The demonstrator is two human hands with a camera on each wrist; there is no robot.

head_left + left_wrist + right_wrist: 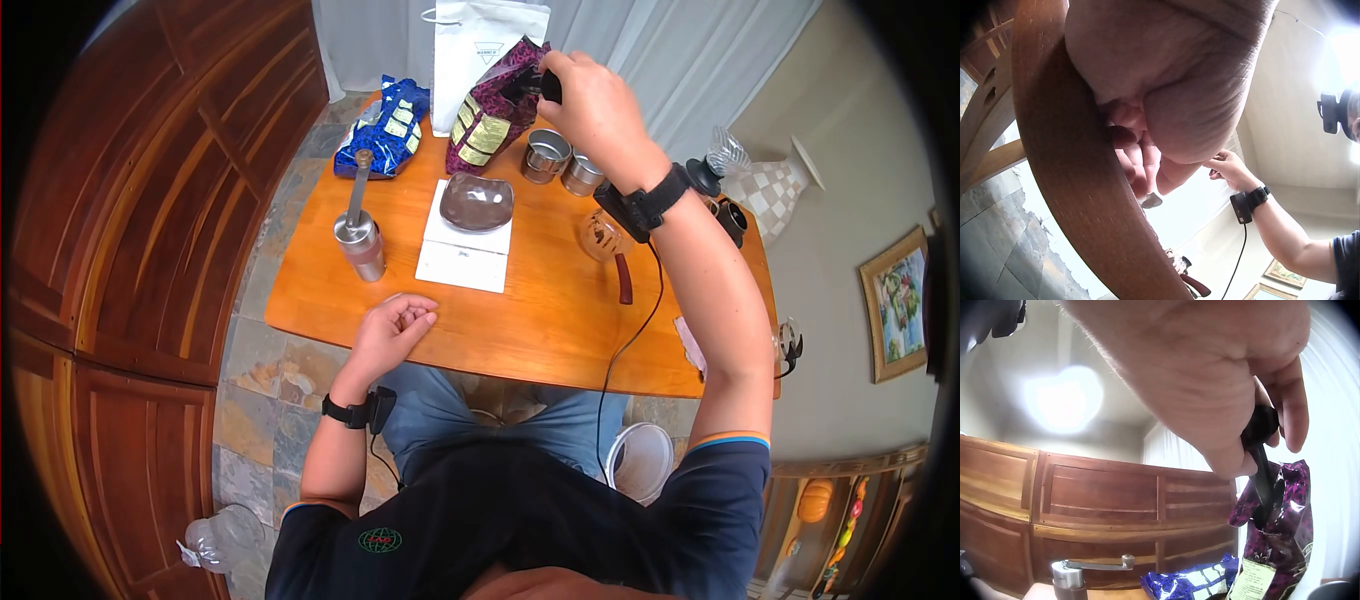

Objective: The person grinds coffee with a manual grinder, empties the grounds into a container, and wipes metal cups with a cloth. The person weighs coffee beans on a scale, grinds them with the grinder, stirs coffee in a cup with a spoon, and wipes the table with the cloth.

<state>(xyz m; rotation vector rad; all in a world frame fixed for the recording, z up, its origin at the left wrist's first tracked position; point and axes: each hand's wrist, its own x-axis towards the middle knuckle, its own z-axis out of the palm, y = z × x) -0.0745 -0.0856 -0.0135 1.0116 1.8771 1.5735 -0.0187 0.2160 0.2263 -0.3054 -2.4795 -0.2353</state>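
Note:
My right hand (600,110) pinches a black-handled tool (1261,428) above the purple patterned bag (490,115); in the right wrist view its lower part goes into the bag's open top, and its tip is hidden. My left hand (390,335) rests loosely curled at the table's front edge, holding nothing. A brown dish (477,203) sits on the white scale (462,262) in the middle of the table. To its left stands a steel hand grinder (360,248) with its crank arm on top.
Behind the grinder lies a blue bag (385,130), beside a tall white paper bag (450,60). Two metal cups (547,156) and a glass pot (602,235) with a red-brown handle stand on the right. A cable hangs from my right wrist across the table.

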